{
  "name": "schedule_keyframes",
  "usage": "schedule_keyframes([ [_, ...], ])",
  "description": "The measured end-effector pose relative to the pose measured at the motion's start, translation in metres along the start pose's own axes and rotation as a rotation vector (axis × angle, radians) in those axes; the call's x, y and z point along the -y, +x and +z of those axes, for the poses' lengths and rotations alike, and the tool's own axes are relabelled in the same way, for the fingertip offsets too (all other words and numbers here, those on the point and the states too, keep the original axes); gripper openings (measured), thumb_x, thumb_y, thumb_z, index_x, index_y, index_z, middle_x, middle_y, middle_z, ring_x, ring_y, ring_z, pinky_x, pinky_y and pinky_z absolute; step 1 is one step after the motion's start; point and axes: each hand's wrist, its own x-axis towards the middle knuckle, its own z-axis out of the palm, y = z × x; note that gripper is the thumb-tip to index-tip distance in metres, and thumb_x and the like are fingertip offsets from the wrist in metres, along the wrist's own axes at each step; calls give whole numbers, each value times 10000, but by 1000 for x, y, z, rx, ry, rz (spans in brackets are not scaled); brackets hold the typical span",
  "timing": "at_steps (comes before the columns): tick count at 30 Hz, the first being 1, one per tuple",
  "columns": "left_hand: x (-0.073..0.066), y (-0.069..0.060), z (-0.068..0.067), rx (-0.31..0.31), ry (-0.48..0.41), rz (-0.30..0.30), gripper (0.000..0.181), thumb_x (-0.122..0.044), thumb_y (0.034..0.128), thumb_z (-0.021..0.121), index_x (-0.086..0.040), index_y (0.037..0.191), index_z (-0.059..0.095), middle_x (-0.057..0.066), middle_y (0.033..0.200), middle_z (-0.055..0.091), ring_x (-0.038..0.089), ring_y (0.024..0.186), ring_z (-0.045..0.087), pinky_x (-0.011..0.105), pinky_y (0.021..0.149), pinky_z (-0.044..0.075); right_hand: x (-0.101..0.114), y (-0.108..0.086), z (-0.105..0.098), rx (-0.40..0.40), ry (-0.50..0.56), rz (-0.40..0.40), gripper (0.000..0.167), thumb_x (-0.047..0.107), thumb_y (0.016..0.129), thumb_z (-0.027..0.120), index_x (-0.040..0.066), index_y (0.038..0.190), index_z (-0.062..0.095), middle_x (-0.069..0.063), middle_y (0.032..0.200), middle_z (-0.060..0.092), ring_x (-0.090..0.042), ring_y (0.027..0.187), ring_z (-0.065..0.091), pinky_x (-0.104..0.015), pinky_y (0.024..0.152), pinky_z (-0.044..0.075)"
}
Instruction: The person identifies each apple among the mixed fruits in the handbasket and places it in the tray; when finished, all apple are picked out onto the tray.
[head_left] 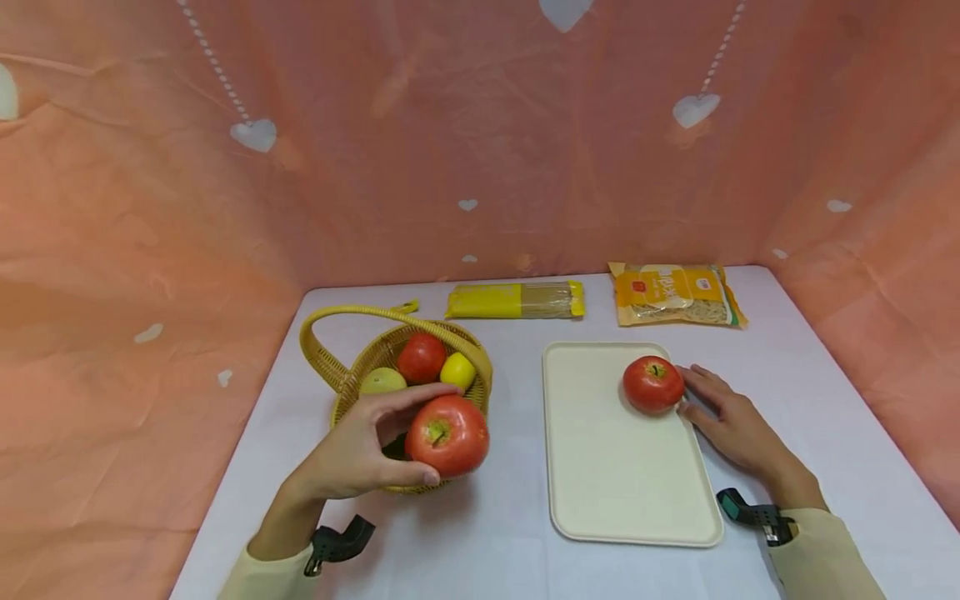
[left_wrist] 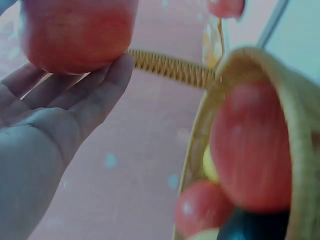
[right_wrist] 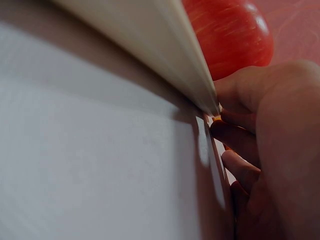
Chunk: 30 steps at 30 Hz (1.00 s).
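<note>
My left hand (head_left: 356,446) grips a large red apple (head_left: 447,436) between thumb and fingers, above the front of the wicker basket (head_left: 483,350). In the left wrist view the held apple (left_wrist: 77,35) rests against the fingers of my left hand (left_wrist: 65,105), beside the basket. My right hand (head_left: 738,425) lies at the right edge of the cream tray (head_left: 626,492), its fingertips by a second red apple (head_left: 653,385) on the tray. The right wrist view shows my right hand (right_wrist: 275,135) at the tray's rim (right_wrist: 165,45), below that apple (right_wrist: 232,37).
The basket holds a red fruit (head_left: 422,358), a yellow fruit (head_left: 457,372), a green fruit (head_left: 383,381) and a dark item (left_wrist: 255,227). Along the back lie a yellow noodle pack (head_left: 515,300) and an orange-yellow bag (head_left: 672,295). The basket's handle (head_left: 360,311) arches over its back.
</note>
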Motion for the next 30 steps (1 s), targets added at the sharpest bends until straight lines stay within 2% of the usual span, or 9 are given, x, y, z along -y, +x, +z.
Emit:
schedule_keyframes([
  [7,-1,29,31,27,32,-3,811,-93,818,969,-174,1549,628,30,1483,687,215,1313,677,331,1112,582,3,2,1,-1,9,-10,659,335,1109,632,167,1705,406,-283,1775,263,-582,1621,215,-868,1178,256],
  [14,8,68,71,52,-61,16,822,-66,807,972,-156,1547,627,15,1498,681,199,1338,670,351,1110,588,0,-1,0,-8,6,-7,656,327,1109,635,159,1701,411,-281,1777,260,-582,1624,209,-861,1189,249],
  [18,14,87,88,71,-6,25,813,-103,817,972,-154,1549,623,13,1504,683,155,1322,671,321,1113,580,-1,-1,0,-7,7,2,658,328,1109,635,162,1703,407,-282,1779,253,-586,1623,207,-864,1190,243],
  [22,21,102,102,88,63,7,805,-161,829,976,-158,1552,621,-11,1503,685,94,1296,664,278,1100,572,-1,0,0,-11,-5,5,658,316,1104,643,157,1699,413,-287,1775,257,-589,1620,213,-861,1192,246],
  [25,26,110,112,89,66,-7,800,-167,837,971,-133,1553,616,9,1513,679,94,1288,665,268,1080,579,0,0,-1,-11,-11,1,659,307,1102,649,150,1698,415,-294,1771,261,-591,1617,217,-860,1190,251],
  [30,36,122,128,26,41,-74,807,-165,846,964,-117,1566,601,42,1547,655,119,1303,672,243,1077,572,1,1,-2,-4,-2,-2,666,293,1101,656,148,1702,409,-293,1770,267,-577,1624,212,-854,1191,260],
])
